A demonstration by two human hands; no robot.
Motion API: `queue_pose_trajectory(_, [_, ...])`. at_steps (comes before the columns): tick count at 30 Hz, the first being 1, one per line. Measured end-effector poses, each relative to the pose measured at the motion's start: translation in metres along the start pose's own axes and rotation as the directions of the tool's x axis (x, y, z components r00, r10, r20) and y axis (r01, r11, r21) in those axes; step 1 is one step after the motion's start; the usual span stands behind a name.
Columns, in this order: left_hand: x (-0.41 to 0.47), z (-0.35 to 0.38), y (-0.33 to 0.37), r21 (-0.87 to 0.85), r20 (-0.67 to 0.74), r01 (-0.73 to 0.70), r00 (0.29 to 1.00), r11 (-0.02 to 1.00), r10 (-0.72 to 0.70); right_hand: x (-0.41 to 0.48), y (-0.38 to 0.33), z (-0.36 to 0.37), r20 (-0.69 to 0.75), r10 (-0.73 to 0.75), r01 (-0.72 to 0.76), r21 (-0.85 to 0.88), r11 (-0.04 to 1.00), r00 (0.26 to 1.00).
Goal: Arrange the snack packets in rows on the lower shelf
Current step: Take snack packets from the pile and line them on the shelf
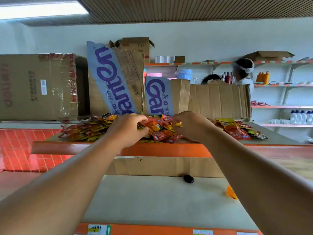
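At frame centre, glossy, crinkled red and yellow snack packets [160, 131] lie heaped on the shelf [166, 150] with its smooth orange lip. The left hand [127, 128] curls its fingers round some, while the right hand [191, 127] pinches one beside it. Creased cardboard boxes [220, 100] stand behind.

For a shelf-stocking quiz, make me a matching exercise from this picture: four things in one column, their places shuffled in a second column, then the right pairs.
Things
1. snack packets
2. black oval object
3. taller blue-lettered carton
4. orange bottles

Places
A. on the far wall shelf, at the right
B. on the pale bare shelf nearest the camera
C. heaped on the orange-edged shelf
D. standing behind the heap

Pairs: 1-C, 2-B, 3-D, 4-A
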State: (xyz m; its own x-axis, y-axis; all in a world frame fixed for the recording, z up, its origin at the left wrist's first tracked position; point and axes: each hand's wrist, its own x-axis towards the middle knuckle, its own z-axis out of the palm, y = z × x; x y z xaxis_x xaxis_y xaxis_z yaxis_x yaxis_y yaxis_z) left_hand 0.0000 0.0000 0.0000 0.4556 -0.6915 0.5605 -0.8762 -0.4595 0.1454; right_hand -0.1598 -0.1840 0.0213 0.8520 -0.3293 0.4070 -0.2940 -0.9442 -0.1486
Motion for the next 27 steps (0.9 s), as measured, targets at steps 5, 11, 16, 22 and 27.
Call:
queue_pose_trajectory(5, [0.051,0.014,-0.001,0.042,0.062,0.110,0.992,0.993,-0.112,0.067,0.018,0.009,0.154,-0.021,0.033,-0.075,0.997,0.988])
queue_pose_trajectory(11, [0.102,0.029,-0.011,0.117,0.278,0.249,0.921,0.961,-0.273,0.120,0.014,0.012,0.414,-0.047,0.117,-0.146,0.982,0.909])
queue_pose_trajectory(16, [0.119,0.034,-0.019,-0.019,0.293,0.247,0.928,0.969,-0.231,0.145,0.006,0.026,0.479,-0.057,0.190,-0.234,0.954,0.876])
queue_pose_trajectory(22, [0.141,0.034,-0.038,-0.291,0.325,0.232,0.936,0.928,-0.132,0.158,-0.007,0.022,0.457,-0.025,0.154,-0.247,0.957,0.889])
queue_pose_trajectory(27, [0.159,0.024,-0.047,-0.523,0.255,0.181,0.966,0.833,-0.050,0.168,-0.003,0.021,0.247,-0.024,0.094,-0.274,0.957,0.969])
